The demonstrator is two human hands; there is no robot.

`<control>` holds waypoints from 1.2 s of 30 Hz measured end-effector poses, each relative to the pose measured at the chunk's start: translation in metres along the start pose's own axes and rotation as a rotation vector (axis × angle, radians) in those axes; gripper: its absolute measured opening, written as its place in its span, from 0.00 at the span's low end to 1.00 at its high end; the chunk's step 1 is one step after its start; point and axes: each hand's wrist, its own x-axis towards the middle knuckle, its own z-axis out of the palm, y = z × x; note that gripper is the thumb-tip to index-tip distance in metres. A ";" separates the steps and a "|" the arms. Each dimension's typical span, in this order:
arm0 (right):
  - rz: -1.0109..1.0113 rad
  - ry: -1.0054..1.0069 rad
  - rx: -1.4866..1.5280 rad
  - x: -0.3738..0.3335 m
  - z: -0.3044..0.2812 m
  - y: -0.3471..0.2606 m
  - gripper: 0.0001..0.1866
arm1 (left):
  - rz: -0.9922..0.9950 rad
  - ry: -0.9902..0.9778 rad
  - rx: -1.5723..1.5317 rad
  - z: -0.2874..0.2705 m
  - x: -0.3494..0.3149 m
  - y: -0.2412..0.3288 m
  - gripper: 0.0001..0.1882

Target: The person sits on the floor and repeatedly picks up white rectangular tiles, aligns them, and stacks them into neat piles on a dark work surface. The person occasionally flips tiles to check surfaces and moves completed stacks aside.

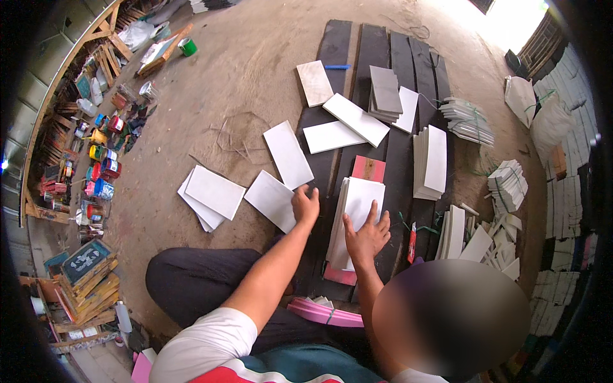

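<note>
My right hand (368, 235) lies with fingers spread on top of a stack of white rectangular sheets (364, 198). Red-pink pieces (368, 168) stick out from under that stack at both ends. To the left, my left hand (306, 207) reaches to the bottom corner of one white sheet (288, 155), its fingers slightly bent and apart; whether they touch it I cannot tell. Beside this hand another white sheet (271, 199) lies flat, partly behind the fingers. More loose white sheets (216, 191) overlap farther left.
Dark planks (335, 57) carry crossed white sheets (355, 119), a grey stack (385, 90), a white stack (430, 163), a blue stick (336, 67) and a red cutter (412, 242). Tied bundles (468, 121) and offcuts (504, 242) lie right; paint cans (110, 168) stand left. A blurred patch covers the lower right.
</note>
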 end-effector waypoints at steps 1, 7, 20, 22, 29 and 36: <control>-0.044 0.027 0.015 0.001 -0.003 -0.006 0.51 | -0.064 -0.009 0.144 0.002 0.023 -0.019 0.32; -0.124 0.109 0.054 0.011 0.000 -0.001 0.47 | -0.446 -0.304 0.482 -0.004 0.085 0.012 0.53; -0.145 0.068 0.098 0.007 0.007 0.007 0.43 | -0.512 -0.254 0.438 0.006 0.119 -0.032 0.53; -0.139 0.089 0.083 0.006 0.000 0.014 0.43 | -0.546 -0.290 0.479 0.002 0.104 0.014 0.54; -0.189 0.116 0.094 0.000 -0.013 0.014 0.41 | -0.580 -0.232 0.506 -0.010 0.095 0.036 0.60; -0.221 0.114 0.165 0.001 -0.007 0.011 0.38 | -0.588 -0.286 0.290 -0.025 0.111 0.015 0.56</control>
